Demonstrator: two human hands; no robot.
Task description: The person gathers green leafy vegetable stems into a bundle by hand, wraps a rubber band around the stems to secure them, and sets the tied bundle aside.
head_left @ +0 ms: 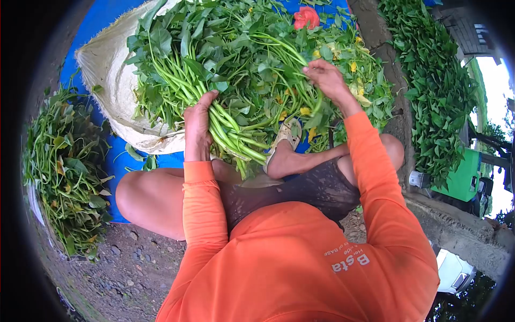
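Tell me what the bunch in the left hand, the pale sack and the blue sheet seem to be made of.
Bunch in the left hand: fresh plant stems, smooth, green and leafy.
Pale sack: probably woven plastic, dull, with a frayed edge; coarse cloth possible.
Blue sheet: likely plastic tarpaulin, smooth-looking and evenly coloured.

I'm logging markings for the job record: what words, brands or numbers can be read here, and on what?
"Bsta", large white letters on the orange shirt; a fold may hide part of the word.
"Her", small print beside it on the shirt, the rest cut off by creases.
"er of BAS" and one unclear last letter, also small print there; another small line is too distorted to read.
No text is readable on the green box or white vehicle.
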